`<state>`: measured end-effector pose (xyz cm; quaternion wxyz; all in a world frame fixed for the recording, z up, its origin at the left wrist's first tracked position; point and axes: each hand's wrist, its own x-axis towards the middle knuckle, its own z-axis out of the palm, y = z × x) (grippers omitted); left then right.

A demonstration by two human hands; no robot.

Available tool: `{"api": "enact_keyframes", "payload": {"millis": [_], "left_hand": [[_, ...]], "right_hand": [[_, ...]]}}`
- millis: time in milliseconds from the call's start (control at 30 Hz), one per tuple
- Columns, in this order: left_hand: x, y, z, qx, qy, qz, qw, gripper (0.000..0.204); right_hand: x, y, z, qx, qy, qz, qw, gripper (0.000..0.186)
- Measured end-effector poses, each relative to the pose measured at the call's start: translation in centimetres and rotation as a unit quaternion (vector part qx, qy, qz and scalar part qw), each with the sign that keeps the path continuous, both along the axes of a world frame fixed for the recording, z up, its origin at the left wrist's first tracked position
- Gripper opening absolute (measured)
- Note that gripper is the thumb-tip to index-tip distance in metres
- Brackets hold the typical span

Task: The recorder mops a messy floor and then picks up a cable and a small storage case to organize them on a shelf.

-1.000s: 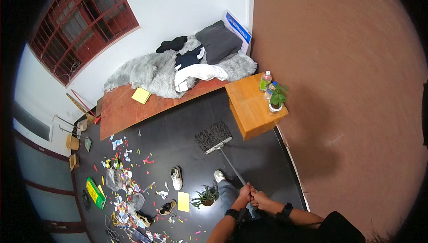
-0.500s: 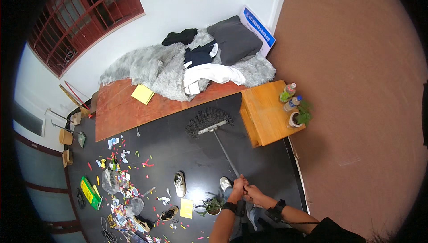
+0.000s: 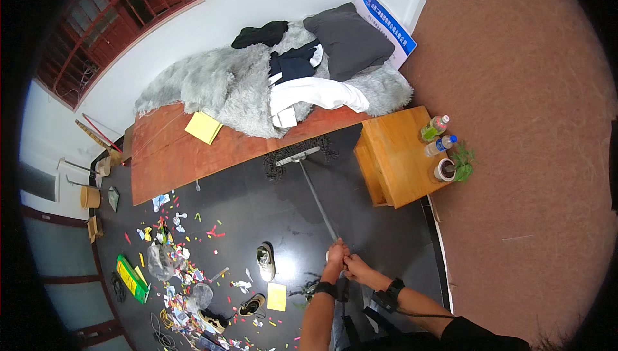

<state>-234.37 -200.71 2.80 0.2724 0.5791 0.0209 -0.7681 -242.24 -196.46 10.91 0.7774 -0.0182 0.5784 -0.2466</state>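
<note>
Mop (image 3: 297,156) head sat mid-frame under the bed edge (image 3: 212,154); both hands (image 3: 339,256) clenched its handle at lower centre, and it could snag on that edge

A metal-handled mop (image 3: 302,164) with stringy cloth head rests on glossy black floor (image 3: 257,203) beside a smooth wooden cabinet (image 3: 396,158).

We see a dark glossy floor (image 3: 257,203) strewn with coloured paper scraps (image 3: 174,228), shoes (image 3: 264,262) and a yellow sheet (image 3: 277,297). The mop head (image 3: 297,155) rests on it beside the low wooden platform (image 3: 187,158).
</note>
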Motion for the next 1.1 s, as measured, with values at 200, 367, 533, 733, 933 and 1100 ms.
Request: {"api": "enact_keyframes", "payload": {"millis": [200, 367, 533, 733, 933, 1100], "left_hand": [[-2.0, 6.1, 0.3, -0.007, 0.003, 0.053, 0.999, 0.03], [-3.9, 11.8, -0.4, -0.003, 0.075, 0.077, 0.994, 0.025], [-7.7, 16.6, 0.2, 0.033, 0.116, 0.066, 0.991, 0.025], [-14.1, 22.1, 3.1, 0.004, 0.131, -0.028, 0.991, 0.022], [-20.1, 28.7, 3.2, 0.061, 0.157, -0.081, 0.982, 0.019], [-21.4, 32.6, 0.4, 0.046, 0.223, -0.128, 0.965, 0.013]], "right_hand": [[-2.3, 4.8, 1.3, 0.0, 0.027, 0.084, 0.996, 0.018], [-5.3, 9.7, 1.2, -0.002, 0.029, 0.127, 0.991, 0.023], [-9.6, 14.9, 3.4, -0.013, 0.07, 0.132, 0.989, 0.026], [-17.2, 23.1, 2.8, -0.011, 0.113, 0.114, 0.987, 0.024], [-24.2, 32.1, 4.1, -0.041, 0.13, 0.147, 0.98, 0.026], [-27.2, 38.2, 4.3, -0.004, 0.149, 0.159, 0.976, 0.025]]}}
